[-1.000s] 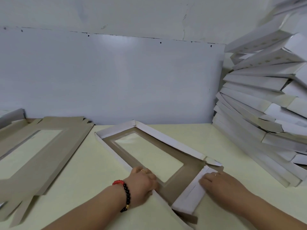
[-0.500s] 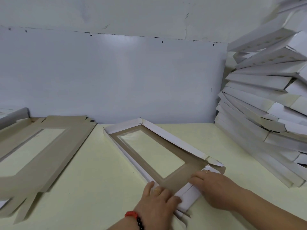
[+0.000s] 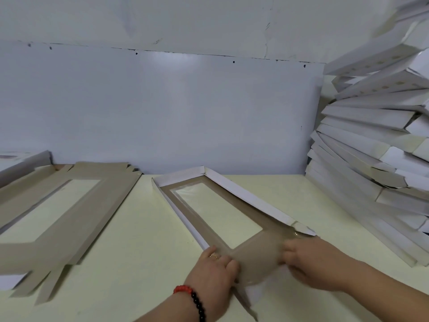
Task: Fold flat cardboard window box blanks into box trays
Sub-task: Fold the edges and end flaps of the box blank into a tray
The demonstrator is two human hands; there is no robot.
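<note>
Right now both of your hands are curled around the near end of a half-folded window box blank (image 3: 216, 210) lying on the pale yellow table (image 3: 144, 263). Your left hand (image 3: 214, 273) grips the near left corner, fingers bent over the edge, a ring on one finger and a red and black bead bracelet (image 3: 193, 299) at the wrist. Your right hand (image 3: 318, 263) grips the near right part, fingers tucked under the brown end panel; that panel is blurred between your hands, so its exact fold cannot be made out. Your two hands sit close together but do not touch.

The blank runs away from you at a slant toward the wall. Its inner face is dull brown card, with a long rectangular window of clear, slightly shiny film in the middle. The left, far and right side walls are folded up, showing white faces, forming a shallow tray that holds nothing. A small white tab sticks out at the near right corner.

To your left, a stack of flat blanks (image 3: 60, 212) lies brown side up, each with the same rectangular window, their loose flaps fanning toward the table edge. To your right, a tall leaning pile of folded white trays (image 3: 376, 145) rests beside the wall, stacked at uneven angles. A smooth pale grey wall panel (image 3: 162, 108) stands behind the table.
</note>
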